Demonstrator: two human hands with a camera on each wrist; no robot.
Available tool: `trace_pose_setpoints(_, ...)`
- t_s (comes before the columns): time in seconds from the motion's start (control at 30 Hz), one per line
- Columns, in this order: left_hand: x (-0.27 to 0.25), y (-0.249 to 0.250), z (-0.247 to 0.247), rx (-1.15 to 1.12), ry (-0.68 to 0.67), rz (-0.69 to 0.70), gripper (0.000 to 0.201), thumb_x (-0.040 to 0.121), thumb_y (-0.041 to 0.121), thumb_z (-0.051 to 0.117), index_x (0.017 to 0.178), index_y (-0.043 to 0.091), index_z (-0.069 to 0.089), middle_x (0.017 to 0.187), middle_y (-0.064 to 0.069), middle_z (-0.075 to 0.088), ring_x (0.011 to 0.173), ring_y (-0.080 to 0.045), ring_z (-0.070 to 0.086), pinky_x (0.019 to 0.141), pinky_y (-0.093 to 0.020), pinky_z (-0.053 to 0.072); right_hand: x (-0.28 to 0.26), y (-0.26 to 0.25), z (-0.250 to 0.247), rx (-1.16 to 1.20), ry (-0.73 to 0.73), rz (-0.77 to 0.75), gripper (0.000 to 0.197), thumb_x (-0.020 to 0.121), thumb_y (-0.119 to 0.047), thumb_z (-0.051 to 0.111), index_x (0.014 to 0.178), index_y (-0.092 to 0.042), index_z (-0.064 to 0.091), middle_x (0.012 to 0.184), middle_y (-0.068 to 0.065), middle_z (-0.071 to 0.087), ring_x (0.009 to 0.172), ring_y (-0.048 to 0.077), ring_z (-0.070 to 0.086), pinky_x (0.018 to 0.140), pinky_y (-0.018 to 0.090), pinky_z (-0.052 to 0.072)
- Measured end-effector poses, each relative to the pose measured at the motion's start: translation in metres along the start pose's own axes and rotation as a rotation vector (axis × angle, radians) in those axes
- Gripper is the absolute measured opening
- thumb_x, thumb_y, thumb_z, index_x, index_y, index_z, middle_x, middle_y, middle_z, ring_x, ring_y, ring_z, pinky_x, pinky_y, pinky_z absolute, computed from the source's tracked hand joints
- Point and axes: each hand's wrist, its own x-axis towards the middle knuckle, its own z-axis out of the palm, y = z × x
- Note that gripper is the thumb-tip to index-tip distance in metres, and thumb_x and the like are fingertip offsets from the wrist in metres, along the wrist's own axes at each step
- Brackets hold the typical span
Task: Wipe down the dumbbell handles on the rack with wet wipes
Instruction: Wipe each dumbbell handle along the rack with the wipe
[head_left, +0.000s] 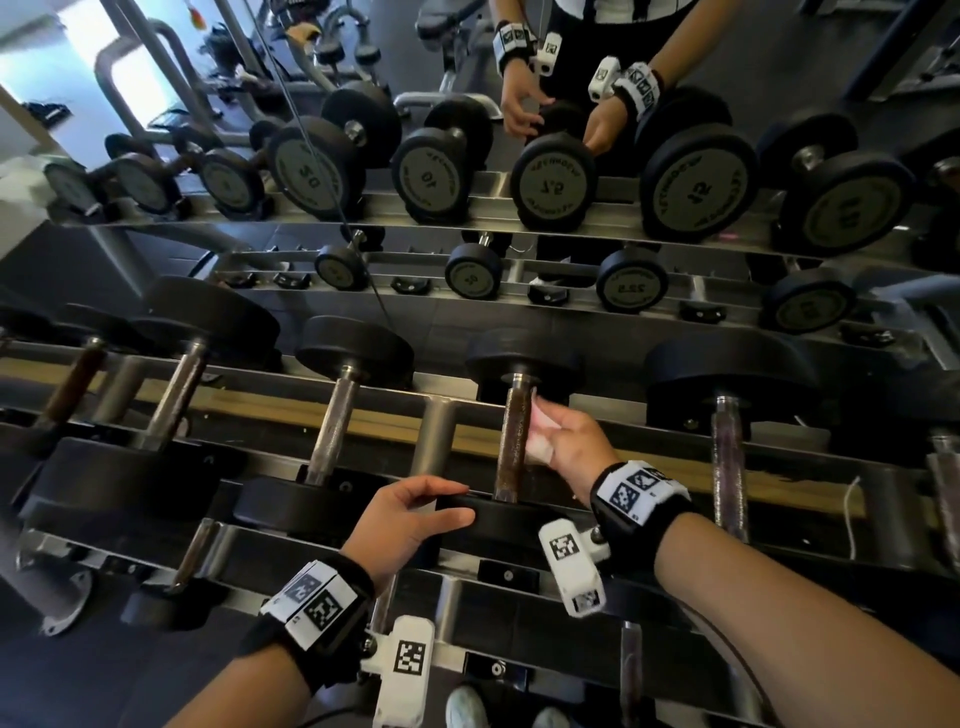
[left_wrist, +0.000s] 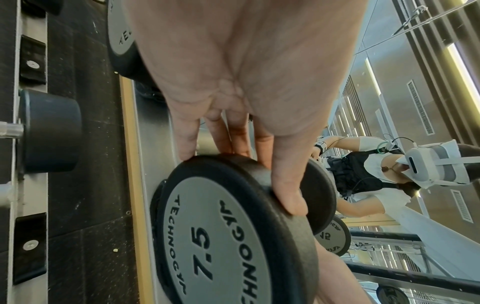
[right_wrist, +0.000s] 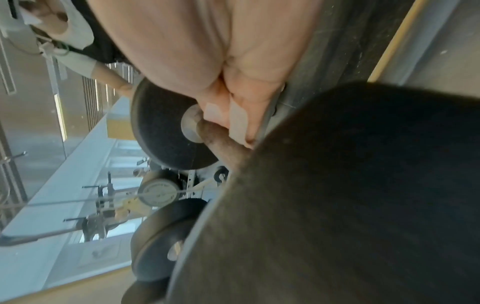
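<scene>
The 7.5 dumbbell lies on the top rack tier (head_left: 363, 410) in front of me, its rusty brown handle (head_left: 510, 441) running away from me. My right hand (head_left: 566, 436) pinches a folded white wet wipe (head_left: 537, 434) and presses it on the handle's right side, near the far head. The right wrist view shows the wipe (right_wrist: 237, 121) between fingers and handle (right_wrist: 221, 139). My left hand (head_left: 415, 512) grips the rim of the near head (head_left: 498, 517). In the left wrist view, thumb and fingers (left_wrist: 285, 185) clamp that head (left_wrist: 221, 236).
Neighbouring dumbbells lie close on both sides, with handles at left (head_left: 335, 431) and right (head_left: 730, 457). A mirror (head_left: 550, 182) behind the rack reflects the dumbbells and my hands. A lower rack tier (head_left: 519, 597) and my shoes (head_left: 467, 712) are below.
</scene>
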Motion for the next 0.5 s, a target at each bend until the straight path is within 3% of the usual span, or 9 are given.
trace_pose_setpoints(0.03,0.0,0.0,0.0,0.005,0.003,0.001,0.043,0.06,0.023,0.084,0.101,0.016,0.076,0.105,-0.008,0.075,0.103,-0.022,0.071,0.095,-0.037,0.054,0.003,-0.002,0.001,0.008,0.009,-0.009,0.028,0.103,-0.011,0.046,0.126,-0.008,0.062,0.119,0.007,0.065,0.084,0.006,0.071,0.069,0.016,0.056)
trace_pose_setpoints(0.13,0.001,-0.002,-0.002,0.013,-0.001,0.0,0.039,0.062,0.023,0.084,0.099,0.019,0.077,0.104,-0.006,0.075,0.101,-0.02,0.071,0.087,-0.029,0.056,0.003,0.003,0.0,-0.228,-0.025,-0.013,0.025,0.104,-0.024,0.045,0.12,-0.024,0.065,0.122,0.009,0.067,0.108,0.017,0.066,0.1,0.031,0.05)
trace_pose_setpoints(0.2,0.001,-0.003,-0.003,0.014,0.003,0.004,0.033,0.063,0.022,0.084,0.096,0.022,0.078,0.103,-0.004,0.076,0.1,-0.018,0.072,0.082,-0.024,0.056,-0.005,0.013,-0.004,-0.315,-0.097,0.001,0.022,0.104,-0.02,0.046,0.112,-0.024,0.067,0.115,0.008,0.07,0.105,0.013,0.067,0.099,0.027,0.051)
trace_pose_setpoints(0.3,0.001,-0.002,-0.002,0.03,0.005,0.003,0.031,0.063,0.023,0.084,0.094,0.025,0.078,0.103,-0.003,0.076,0.099,-0.016,0.072,0.083,-0.025,0.054,-0.008,0.021,-0.013,-0.462,-0.159,0.004,0.022,0.101,-0.016,0.053,0.113,-0.024,0.069,0.111,-0.002,0.071,0.104,0.01,0.066,0.091,0.021,0.05)
trace_pose_setpoints(0.37,0.001,-0.002,-0.001,0.039,0.006,0.003,0.033,0.062,0.025,0.084,0.094,0.026,0.078,0.103,-0.001,0.076,0.099,-0.015,0.072,0.085,-0.025,0.053,-0.005,0.019,-0.017,-0.349,-0.147,0.023,0.02,0.095,-0.013,0.061,0.106,-0.026,0.072,0.106,-0.004,0.074,0.101,0.012,0.068,0.083,0.019,0.052)
trace_pose_setpoints(0.5,0.0,-0.002,-0.001,0.023,0.009,0.001,0.036,0.063,0.023,0.084,0.098,0.02,0.077,0.103,-0.003,0.076,0.101,-0.017,0.071,0.091,-0.032,0.054,0.007,0.01,-0.01,-0.055,-0.044,-0.01,0.023,0.092,-0.01,0.065,0.093,-0.029,0.079,0.107,0.003,0.074,0.102,0.017,0.071,0.086,0.03,0.057)
